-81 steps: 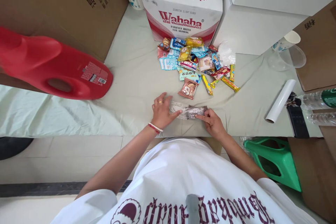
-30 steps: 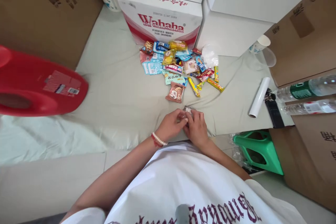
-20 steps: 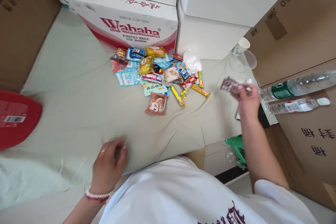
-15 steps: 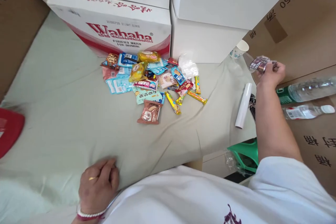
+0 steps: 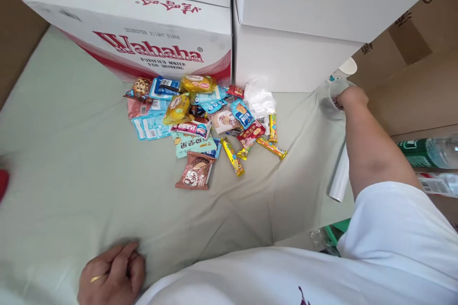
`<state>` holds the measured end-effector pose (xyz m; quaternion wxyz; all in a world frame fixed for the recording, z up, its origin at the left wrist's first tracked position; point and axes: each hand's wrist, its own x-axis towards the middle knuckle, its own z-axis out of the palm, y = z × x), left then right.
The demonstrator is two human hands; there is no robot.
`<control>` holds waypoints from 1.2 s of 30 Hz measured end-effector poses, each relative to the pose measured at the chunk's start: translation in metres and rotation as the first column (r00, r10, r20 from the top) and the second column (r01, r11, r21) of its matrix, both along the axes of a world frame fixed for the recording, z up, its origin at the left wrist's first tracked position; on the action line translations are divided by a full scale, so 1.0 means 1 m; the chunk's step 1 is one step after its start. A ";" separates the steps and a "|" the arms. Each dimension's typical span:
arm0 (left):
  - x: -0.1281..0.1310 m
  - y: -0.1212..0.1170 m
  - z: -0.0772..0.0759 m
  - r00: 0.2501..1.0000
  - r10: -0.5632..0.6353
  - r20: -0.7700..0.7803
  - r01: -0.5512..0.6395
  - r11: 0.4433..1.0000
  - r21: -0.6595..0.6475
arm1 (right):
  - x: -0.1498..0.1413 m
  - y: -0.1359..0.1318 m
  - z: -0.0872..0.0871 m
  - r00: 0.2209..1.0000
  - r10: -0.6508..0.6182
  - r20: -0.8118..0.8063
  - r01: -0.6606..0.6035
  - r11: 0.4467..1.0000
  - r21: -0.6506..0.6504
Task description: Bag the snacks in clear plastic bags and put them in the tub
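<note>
Right hand (image 5: 352, 97) has been moved into the clear, round plastic tub (image 5: 331, 90), upper right, its grip untellable; left hand (image 5: 111, 274) lies curled closed.

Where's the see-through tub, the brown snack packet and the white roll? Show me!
See-through tub (image 5: 333, 89): head view, on its clear side wall.
Brown snack packet (image 5: 195, 171): head view, middle of its wrapper.
White roll (image 5: 340, 175): head view, middle of its visible length.

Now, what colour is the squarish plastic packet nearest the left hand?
The packet is brown, clearest in the head view.
</note>
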<state>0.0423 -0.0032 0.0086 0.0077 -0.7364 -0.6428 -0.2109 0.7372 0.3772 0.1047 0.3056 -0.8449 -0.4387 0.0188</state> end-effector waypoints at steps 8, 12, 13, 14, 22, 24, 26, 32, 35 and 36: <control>-0.001 -0.003 0.000 1.000 0.002 -0.019 -0.002 1.000 0.019 | -0.100 -0.037 0.037 0.943 0.215 0.253 -0.243 0.966 0.087; 0.003 -0.001 0.003 0.997 -0.046 -0.055 0.050 0.997 0.064 | -0.181 -0.049 0.001 0.810 0.585 0.020 -0.584 0.810 -0.046; 0.004 -0.001 0.004 0.997 -0.056 -0.055 0.060 0.996 0.064 | -0.197 -0.049 -0.009 0.766 0.642 0.019 -0.638 0.764 -0.095; 0.004 0.000 0.005 0.997 -0.056 -0.046 0.058 0.996 0.063 | -0.211 -0.049 -0.018 0.737 0.675 0.034 -0.664 0.733 -0.144; 0.012 -0.004 0.019 0.931 0.064 0.359 -0.065 0.998 -0.012 | -0.239 -0.089 0.008 0.843 0.506 -0.182 -0.457 0.852 0.255; 0.024 0.000 0.031 0.841 0.101 0.531 -0.060 0.994 -0.095 | -0.255 -0.128 0.021 0.711 0.500 -0.495 -0.346 0.861 0.372; 0.042 0.009 0.045 0.719 0.082 0.691 0.084 0.976 -0.203 | -0.285 -0.176 0.025 0.439 0.482 -0.758 -0.325 0.872 0.367; 0.100 0.056 0.069 0.187 0.285 0.940 0.420 0.842 -0.339 | -0.388 -0.298 -0.004 0.079 0.244 -0.967 -0.449 0.874 0.184; 0.109 0.065 0.069 0.085 0.353 0.932 0.485 0.802 -0.348 | -0.405 -0.320 -0.018 0.111 0.274 -0.955 -0.447 0.872 0.198; 0.109 0.063 0.068 0.079 0.322 0.943 0.477 0.819 -0.320 | -0.405 -0.322 -0.021 0.138 0.294 -0.946 -0.418 0.883 0.213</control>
